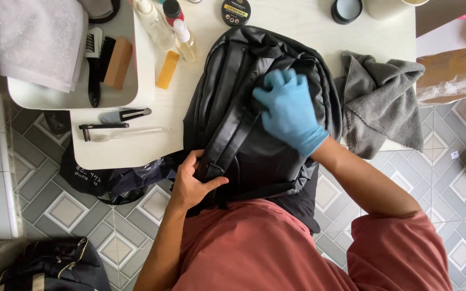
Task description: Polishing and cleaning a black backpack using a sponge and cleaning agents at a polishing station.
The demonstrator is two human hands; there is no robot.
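A black backpack (254, 156) lies on its front across the white table's (308, 27) near edge, straps facing up. My left hand (192, 186), bare, grips the lower end of a shoulder strap at the table edge. My right hand (289, 110) wears a blue glove and presses flat on the back panel of the backpack, slightly blurred. Whether something lies under its palm is hidden.
A grey cloth (381, 102) lies right of the backpack. To the left are a white tray (141, 81) with a towel and brushes, a yellow bar (167, 70), bottles (185, 40), a toothbrush (130, 132) and small tools. Round tins (236, 12) stand at the back. Dark bags sit on the tiled floor.
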